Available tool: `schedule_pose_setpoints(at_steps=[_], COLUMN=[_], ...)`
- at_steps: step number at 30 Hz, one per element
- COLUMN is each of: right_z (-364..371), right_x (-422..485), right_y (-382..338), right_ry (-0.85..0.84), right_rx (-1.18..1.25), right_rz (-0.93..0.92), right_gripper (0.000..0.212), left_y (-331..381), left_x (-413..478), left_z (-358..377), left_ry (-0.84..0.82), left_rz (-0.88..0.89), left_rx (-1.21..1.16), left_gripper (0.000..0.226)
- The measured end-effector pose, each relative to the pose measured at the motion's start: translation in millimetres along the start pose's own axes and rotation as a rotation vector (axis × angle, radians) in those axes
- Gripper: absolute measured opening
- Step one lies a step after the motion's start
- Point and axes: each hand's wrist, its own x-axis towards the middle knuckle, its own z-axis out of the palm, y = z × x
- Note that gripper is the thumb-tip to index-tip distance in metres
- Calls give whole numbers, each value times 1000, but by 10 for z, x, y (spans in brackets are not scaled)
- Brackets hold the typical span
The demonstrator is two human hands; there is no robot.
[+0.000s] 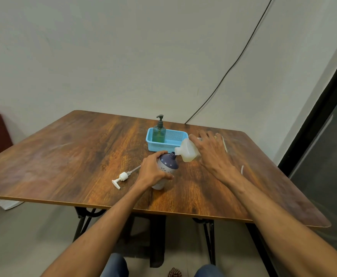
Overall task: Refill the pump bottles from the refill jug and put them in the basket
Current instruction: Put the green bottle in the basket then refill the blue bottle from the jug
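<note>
On desk [63, 156], toward far side, right of middle: basket [161, 148]. Inside basket, at left end, upright: pump bottle [159, 132]. Just before basket: open bottle [166, 168], tilted, gripped from left by left hand [153, 170]. Right of open bottle, before basket's right end: refill jug [186, 151], tipped leftward, spout at open bottle's mouth, held under right hand [211, 150]. Left of open bottle, flat on desk: loose pump [121, 177], tube end toward left hand. Behind desk: wall [103, 56], with cable [232, 64] running down to desk's far edge.
</note>
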Motion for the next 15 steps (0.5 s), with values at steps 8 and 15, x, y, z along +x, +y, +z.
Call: schedule_pose_setpoints(at_steps=[8, 15], right_z=[-28, -40], right_x=[-10, -4], right_y=[3, 1], right_ry=[-5, 5], right_rx=[-20, -31], right_rz=[-6, -7], right_gripper=[79, 79], left_y=[3, 5], left_x=[-1, 4], left_z=[-4, -10], left_ry=[-2, -7], left_rz=[1, 3], left_rx=[-2, -5], left_gripper=[94, 95])
